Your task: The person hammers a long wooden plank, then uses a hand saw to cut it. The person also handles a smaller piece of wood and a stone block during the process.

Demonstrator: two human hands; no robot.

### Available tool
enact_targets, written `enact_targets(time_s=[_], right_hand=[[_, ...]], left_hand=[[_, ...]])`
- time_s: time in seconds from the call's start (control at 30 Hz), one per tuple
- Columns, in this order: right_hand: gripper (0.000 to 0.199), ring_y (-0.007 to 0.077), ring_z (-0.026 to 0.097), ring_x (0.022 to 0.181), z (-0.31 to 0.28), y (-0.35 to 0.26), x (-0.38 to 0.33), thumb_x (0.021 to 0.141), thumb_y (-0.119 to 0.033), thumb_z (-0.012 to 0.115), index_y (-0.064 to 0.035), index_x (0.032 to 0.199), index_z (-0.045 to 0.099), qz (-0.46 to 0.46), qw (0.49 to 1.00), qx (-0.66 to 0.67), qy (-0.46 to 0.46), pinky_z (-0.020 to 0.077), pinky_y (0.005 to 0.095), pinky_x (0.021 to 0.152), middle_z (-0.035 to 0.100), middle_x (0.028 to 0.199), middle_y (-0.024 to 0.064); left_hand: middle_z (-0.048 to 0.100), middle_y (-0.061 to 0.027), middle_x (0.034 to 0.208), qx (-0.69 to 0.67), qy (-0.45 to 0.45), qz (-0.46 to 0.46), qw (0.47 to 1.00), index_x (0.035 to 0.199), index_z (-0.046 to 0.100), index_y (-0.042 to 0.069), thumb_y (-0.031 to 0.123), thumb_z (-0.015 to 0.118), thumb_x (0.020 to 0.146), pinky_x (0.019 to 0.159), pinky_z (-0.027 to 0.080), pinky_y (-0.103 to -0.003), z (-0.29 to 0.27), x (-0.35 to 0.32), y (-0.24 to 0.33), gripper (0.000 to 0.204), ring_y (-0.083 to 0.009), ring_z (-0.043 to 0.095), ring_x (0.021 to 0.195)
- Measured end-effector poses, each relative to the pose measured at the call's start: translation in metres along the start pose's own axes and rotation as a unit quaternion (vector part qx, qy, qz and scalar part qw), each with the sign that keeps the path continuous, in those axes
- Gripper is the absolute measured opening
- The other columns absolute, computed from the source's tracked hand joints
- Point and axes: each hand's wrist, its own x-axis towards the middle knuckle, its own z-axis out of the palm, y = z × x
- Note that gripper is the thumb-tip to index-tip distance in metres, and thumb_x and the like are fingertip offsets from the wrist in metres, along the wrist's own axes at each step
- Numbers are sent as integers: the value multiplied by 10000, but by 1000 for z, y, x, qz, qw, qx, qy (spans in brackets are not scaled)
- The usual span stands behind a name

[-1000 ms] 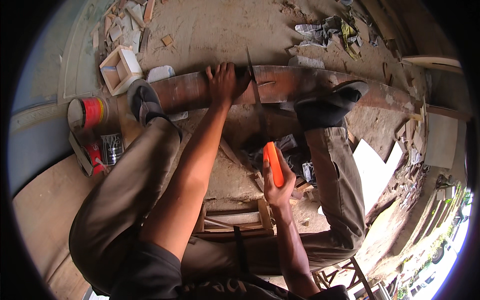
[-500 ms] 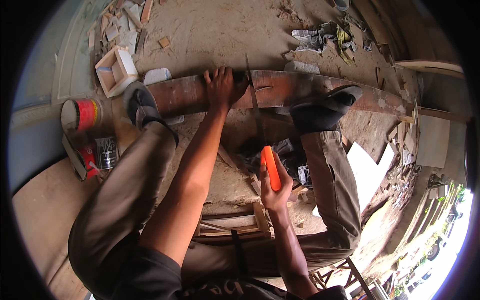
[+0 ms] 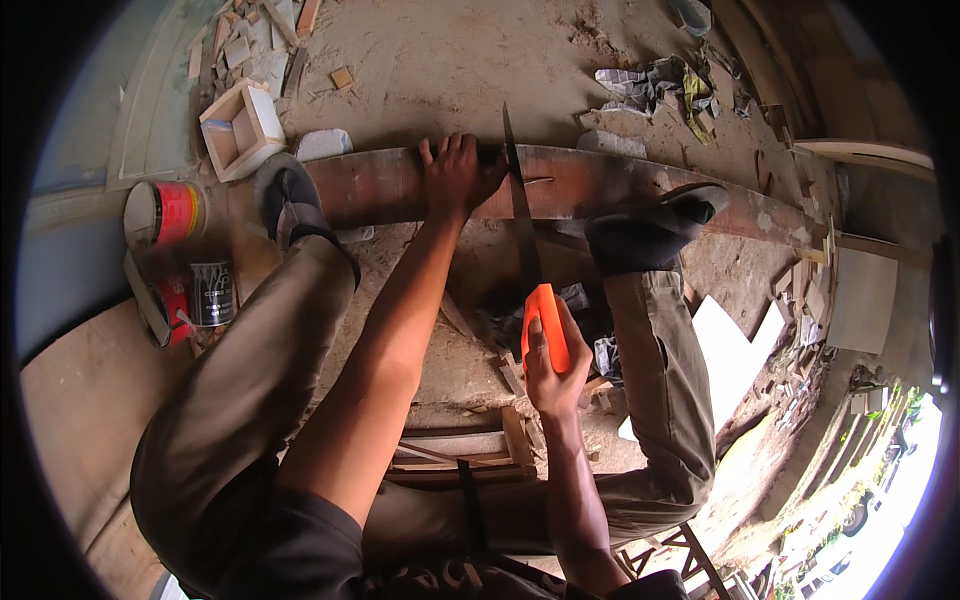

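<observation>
The person sits above a long, dark reddish-brown wooden plank (image 3: 620,190) that lies across the dusty floor, pinned by a grey shoe (image 3: 285,195) toward one end and a black shoe (image 3: 645,235) further along. The left hand (image 3: 455,175) presses flat on the plank, fingers spread over its far edge, closed on nothing. The right hand (image 3: 553,375) has its grip clamped around the orange handle of a hand saw (image 3: 522,215), whose thin steel blade crosses the plank just beside the left hand. The blade stands in a kerf at the plank's top edge; the cut looks shallow, and most of the board's thickness appears uncut, though the depth is hard to judge. A small open wooden box (image 3: 240,128), a red-labelled tin (image 3: 165,213) and scattered offcuts lie near the grey shoe.
</observation>
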Motion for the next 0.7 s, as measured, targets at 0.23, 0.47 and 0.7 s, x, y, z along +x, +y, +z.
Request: enact_targets(time_s=[0.23, 0.47, 0.7], right_hand=[[523, 72, 537, 739, 3, 8, -20, 943, -209, 603, 111, 1331, 460, -91, 995, -4, 36, 452, 196, 658, 608, 896, 64], [524, 83, 555, 795, 3, 3, -17, 948, -191, 588, 104, 1353, 436, -57, 998, 3, 14, 467, 206, 698, 622, 914, 65], [462, 130, 591, 866, -1, 11, 1, 935, -183, 596, 117, 1275, 510, -54, 998, -25, 19, 485, 267, 784, 653, 953, 121]], left_hand=[[646, -131, 972, 15, 35, 12, 999, 927, 616, 44, 552, 582, 842, 1030, 305, -552, 6, 2, -2, 517, -299, 611, 997], [649, -124, 958, 17, 23, 9, 1000, 927, 629, 48, 420, 533, 906, 1029, 312, -557, 13, -6, -11, 385, -283, 618, 985], [646, -121, 916, 5, 22, -2, 1000, 917, 638, 54, 361, 522, 919, 1035, 311, -564, 7, 0, 0, 329, -280, 619, 954]])
